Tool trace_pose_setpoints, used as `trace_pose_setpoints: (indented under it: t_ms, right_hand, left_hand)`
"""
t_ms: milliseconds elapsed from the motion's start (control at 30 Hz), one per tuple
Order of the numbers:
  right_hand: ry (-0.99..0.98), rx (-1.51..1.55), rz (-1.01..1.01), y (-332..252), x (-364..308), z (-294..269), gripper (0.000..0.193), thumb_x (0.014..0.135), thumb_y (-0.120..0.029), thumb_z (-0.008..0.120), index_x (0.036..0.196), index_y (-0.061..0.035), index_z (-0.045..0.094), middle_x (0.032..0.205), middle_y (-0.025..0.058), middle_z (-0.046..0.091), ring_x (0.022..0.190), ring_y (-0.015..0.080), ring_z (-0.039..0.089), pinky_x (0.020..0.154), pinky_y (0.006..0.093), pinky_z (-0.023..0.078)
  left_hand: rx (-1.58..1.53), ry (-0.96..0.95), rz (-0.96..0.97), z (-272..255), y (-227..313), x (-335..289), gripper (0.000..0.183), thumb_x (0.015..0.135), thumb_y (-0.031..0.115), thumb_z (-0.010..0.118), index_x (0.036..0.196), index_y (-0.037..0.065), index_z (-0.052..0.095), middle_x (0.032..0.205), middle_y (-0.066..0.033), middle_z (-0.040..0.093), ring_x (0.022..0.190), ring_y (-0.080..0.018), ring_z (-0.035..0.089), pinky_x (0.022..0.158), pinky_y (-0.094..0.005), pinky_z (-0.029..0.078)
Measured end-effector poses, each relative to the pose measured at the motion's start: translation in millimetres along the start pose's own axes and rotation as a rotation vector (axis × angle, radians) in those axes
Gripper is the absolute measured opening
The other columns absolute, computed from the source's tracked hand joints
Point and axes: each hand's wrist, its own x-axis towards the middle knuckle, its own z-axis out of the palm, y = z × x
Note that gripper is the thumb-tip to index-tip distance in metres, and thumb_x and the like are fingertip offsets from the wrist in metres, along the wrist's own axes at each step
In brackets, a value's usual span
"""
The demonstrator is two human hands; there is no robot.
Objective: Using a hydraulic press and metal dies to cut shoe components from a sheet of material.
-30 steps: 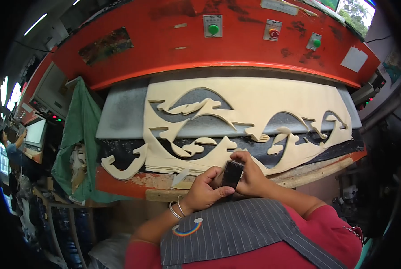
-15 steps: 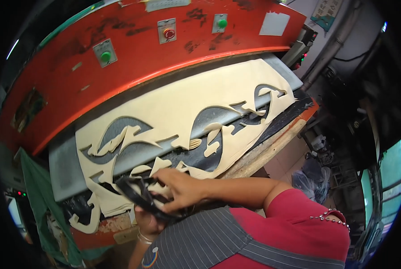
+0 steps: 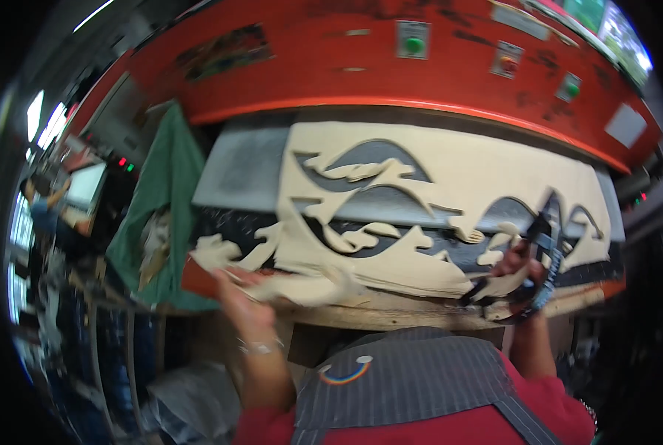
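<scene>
My right hand [image 3: 518, 268] is closed on a black curved cutting die [image 3: 545, 288], a thin-walled frame raised over the right front of the machine bed. My left hand [image 3: 248, 305] is at the front edge, left of the middle, with its fingers on a cream scrap strip [image 3: 313, 289]; both are smeared by motion. Behind them lies a stacked cream sheet [image 3: 450, 167], soft and leather-like, with several curved cut-outs through which the grey and black bed shows. Narrow offcuts [image 3: 361, 172] lie twisted in these openings.
A red press beam [image 3: 309, 81] with green and red buttons spans the back. A wooden rail [image 3: 390, 317] runs along the front edge. Green cloth [image 3: 164, 200] hangs at the left. Farther left, another person [image 3: 46, 208] is at a machine. A plastic bag [image 3: 190, 400] is below.
My view has swung left. Both hands were together on the cutting die; now the right hand alone holds it, off to the right, and the left hand has moved left to a scrap strip.
</scene>
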Motion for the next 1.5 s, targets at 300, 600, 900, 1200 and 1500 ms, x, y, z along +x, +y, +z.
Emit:
trace_pose_setpoints:
  t_ms: [300, 600, 900, 1200, 1500]
  right_hand:
    - [0.154, -0.269, 0.110, -13, 35, -37, 0.044, 0.084, -0.032, 0.065, 0.116, -0.0054, 0.049, 0.084, 0.0015, 0.053, 0.072, 0.0154, 0.055, 0.065, 0.0340, 0.049]
    - [0.198, -0.175, 0.188, -2, 28, -19, 0.052, 0.081, -0.022, 0.067, 0.124, -0.0015, 0.047, 0.087, 0.0041, 0.058, 0.073, 0.0185, 0.060, 0.067, 0.0345, 0.053]
    - [-0.008, 0.147, 0.345, 35, 58, 24, 0.047, 0.085, -0.034, 0.065, 0.111, 0.0028, 0.056, 0.097, 0.0140, 0.063, 0.081, 0.0238, 0.063, 0.073, 0.0345, 0.052]
    - [0.125, -0.404, 0.064, 78, 39, 62, 0.039, 0.088, -0.021, 0.061, 0.118, -0.0051, 0.042, 0.101, 0.0058, 0.057, 0.079, 0.0099, 0.059, 0.063, 0.0185, 0.048]
    - [-0.094, 0.250, 0.082, 57, 42, 8, 0.038, 0.084, -0.041, 0.061, 0.110, -0.0132, 0.061, 0.110, 0.0103, 0.060, 0.100, 0.0256, 0.056, 0.076, 0.0459, 0.046]
  left_hand:
    - [-0.032, -0.304, 0.166, 27, 92, 91, 0.030, 0.093, 0.039, 0.055, 0.094, 0.009, 0.051, 0.082, -0.0023, 0.051, 0.073, -0.0162, 0.051, 0.069, -0.0352, 0.047]
    - [1.483, 0.255, 0.553, -68, 26, 149, 0.052, 0.092, 0.020, 0.057, 0.132, -0.007, 0.037, 0.123, -0.0216, 0.050, 0.112, -0.0315, 0.051, 0.099, -0.0400, 0.040]
    - [0.681, -1.079, -0.139, 97, -80, -37, 0.035, 0.090, 0.009, 0.059, 0.122, -0.002, 0.050, 0.112, -0.0095, 0.057, 0.102, -0.0145, 0.055, 0.091, -0.0294, 0.045]
    - [0.699, -1.166, -0.472, 100, -147, -93, 0.035, 0.097, 0.023, 0.050, 0.125, 0.002, 0.044, 0.108, -0.0091, 0.057, 0.092, -0.0149, 0.058, 0.080, -0.0290, 0.049]
    - [-0.130, -0.741, -0.655, 66, -133, -29, 0.008, 0.098, 0.013, 0.041, 0.101, 0.010, 0.048, 0.077, -0.0024, 0.054, 0.055, -0.0098, 0.042, 0.062, -0.0274, 0.045]
